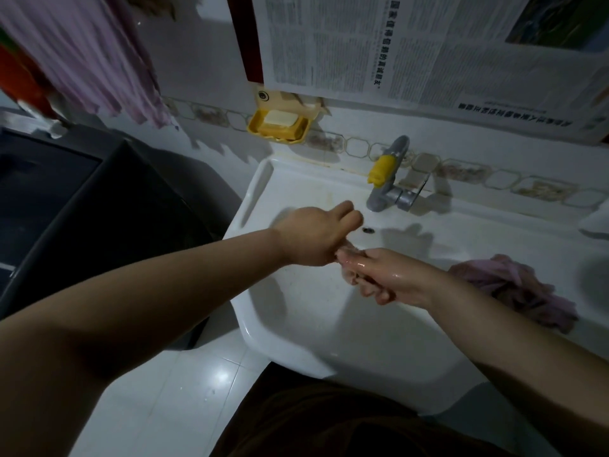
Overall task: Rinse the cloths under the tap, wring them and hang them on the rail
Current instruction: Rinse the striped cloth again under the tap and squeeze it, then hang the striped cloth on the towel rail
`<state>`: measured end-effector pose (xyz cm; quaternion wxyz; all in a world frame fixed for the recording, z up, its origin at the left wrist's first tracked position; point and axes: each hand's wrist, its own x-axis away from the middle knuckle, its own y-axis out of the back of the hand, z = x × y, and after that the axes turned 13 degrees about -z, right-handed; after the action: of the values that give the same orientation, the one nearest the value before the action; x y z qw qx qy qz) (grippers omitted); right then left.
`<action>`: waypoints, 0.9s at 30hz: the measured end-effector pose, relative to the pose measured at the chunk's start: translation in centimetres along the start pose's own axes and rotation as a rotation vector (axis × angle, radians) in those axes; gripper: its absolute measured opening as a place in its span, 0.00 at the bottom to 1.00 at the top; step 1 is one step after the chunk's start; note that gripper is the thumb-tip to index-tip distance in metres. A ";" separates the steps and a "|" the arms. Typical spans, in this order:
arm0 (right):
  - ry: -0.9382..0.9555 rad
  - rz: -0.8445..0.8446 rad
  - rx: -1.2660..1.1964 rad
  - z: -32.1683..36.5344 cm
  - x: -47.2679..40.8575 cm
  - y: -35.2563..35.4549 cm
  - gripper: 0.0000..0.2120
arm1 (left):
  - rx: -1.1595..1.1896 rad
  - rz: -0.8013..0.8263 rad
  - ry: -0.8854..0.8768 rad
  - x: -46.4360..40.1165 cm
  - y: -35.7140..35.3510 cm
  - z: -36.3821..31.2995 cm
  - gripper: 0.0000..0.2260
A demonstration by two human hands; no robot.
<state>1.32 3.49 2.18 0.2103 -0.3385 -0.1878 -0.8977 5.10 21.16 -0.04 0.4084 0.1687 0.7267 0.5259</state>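
Both hands, left (316, 237) & right (379, 275), grip twisted cloth (350, 275) over white basin (263, 189); 2nd, prob. pink, cloth (514, 285) on rim.

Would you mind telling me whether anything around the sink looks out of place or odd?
Only small things. A crumpled pink cloth lies on the sink's right rim rather than hanging. Newspaper sheets are stuck to the wall above the tap. No spill or damage is visible.

I see newspaper sheets (412, 51) stuck upside down on the wall above the basin, printed in Chinese characters. From my view the print is too small and blurred to read.
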 end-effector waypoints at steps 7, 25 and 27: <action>0.321 -0.498 0.282 0.8 -2.7 -0.5 0.09 | 0.331 0.356 0.596 2.7 2.2 1.9 0.26; 0.704 -0.684 -0.062 19.0 -4.6 -17.5 0.06 | 1.068 -0.260 0.943 13.9 15.3 16.2 0.06; 0.722 -0.612 0.025 21.2 -5.3 -19.0 0.08 | 1.240 -0.335 1.014 15.1 17.5 18.2 0.06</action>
<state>6.53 31.00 9.75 -0.0081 0.0689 -0.2044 -0.9764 6.74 49.56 7.37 -0.0645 -0.0051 0.9975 -0.0272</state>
